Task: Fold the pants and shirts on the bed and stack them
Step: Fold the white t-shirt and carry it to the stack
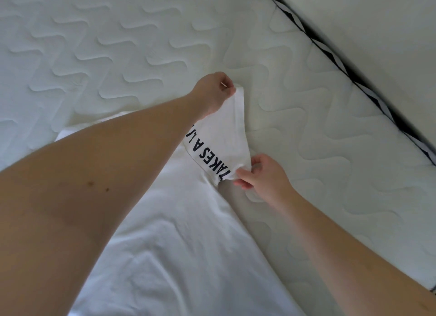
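Note:
A white shirt with black block lettering lies spread on the quilted mattress, running from the lower left toward the middle. Its right edge is lifted and turned over, so the printed letters show. My left hand pinches the far corner of that turned part, with my left arm crossing over the shirt. Nearer to me, my right hand pinches the other corner of the same flap between thumb and fingers. The shirt's left side is hidden under my arm.
The mattress's right edge, trimmed with a black-and-white band, runs diagonally from the top middle to the right. Beyond it is a pale wall or floor surface. Bare mattress extends above and to the right of the shirt.

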The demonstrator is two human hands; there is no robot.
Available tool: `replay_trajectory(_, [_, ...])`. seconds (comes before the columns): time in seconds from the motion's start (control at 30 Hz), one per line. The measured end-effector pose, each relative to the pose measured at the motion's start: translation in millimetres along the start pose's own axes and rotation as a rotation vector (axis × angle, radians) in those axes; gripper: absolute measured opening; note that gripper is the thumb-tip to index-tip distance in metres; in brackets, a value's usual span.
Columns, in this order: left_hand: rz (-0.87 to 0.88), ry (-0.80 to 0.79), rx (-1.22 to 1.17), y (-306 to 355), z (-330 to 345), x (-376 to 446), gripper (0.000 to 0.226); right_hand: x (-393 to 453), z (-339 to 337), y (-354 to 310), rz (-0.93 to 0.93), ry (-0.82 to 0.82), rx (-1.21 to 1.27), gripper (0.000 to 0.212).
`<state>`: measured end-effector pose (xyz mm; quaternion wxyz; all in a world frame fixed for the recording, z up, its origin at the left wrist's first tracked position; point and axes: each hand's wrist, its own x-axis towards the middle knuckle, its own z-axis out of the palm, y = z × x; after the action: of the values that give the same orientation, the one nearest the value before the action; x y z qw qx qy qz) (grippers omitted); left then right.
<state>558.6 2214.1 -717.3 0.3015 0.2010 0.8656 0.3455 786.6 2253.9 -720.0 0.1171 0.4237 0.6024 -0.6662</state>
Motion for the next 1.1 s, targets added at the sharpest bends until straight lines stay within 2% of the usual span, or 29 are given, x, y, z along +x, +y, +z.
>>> replay_trajectory(0.17, [0.003,-0.001,-0.003,0,16,1,0.006,10,-10,2,0.166,-0.005,-0.010,0.019])
replay_trajectory(0.27, [0.006,-0.012,-0.019,0,18,2,0.007,16,-15,4,0.229,-0.055,0.095,0.019])
replay_trajectory(0.37, [0.047,-0.089,0.083,4,20,-2,0.023,22,-27,6,0.332,-0.207,0.248,0.019])
replay_trajectory(0.47, [0.074,-0.195,0.267,12,22,-8,0.034,25,-34,5,0.344,-0.288,0.246,0.025])
replay_trajectory(0.57, [0.059,-0.179,0.416,11,25,-11,0.038,26,-28,5,0.330,-0.240,0.143,0.039])
replay_trajectory(0.7, [0.066,-0.149,0.506,4,28,-16,0.060,28,-23,8,0.309,-0.156,0.115,0.038])
replay_trajectory(0.83, [0.152,-0.027,0.621,-2,37,-23,0.032,26,-25,12,0.277,-0.173,0.128,0.050])
replay_trajectory(0.9, [0.166,0.008,0.576,-3,40,-27,0.032,25,-26,14,0.254,-0.181,0.124,0.056])
replay_trajectory(0.97, [0.186,0.031,0.537,-5,41,-30,0.037,26,-24,17,0.229,-0.154,0.116,0.046])
replay_trajectory(1.1, [0.215,0.092,0.597,-6,39,-30,0.033,28,-21,22,0.215,-0.119,0.108,0.025])
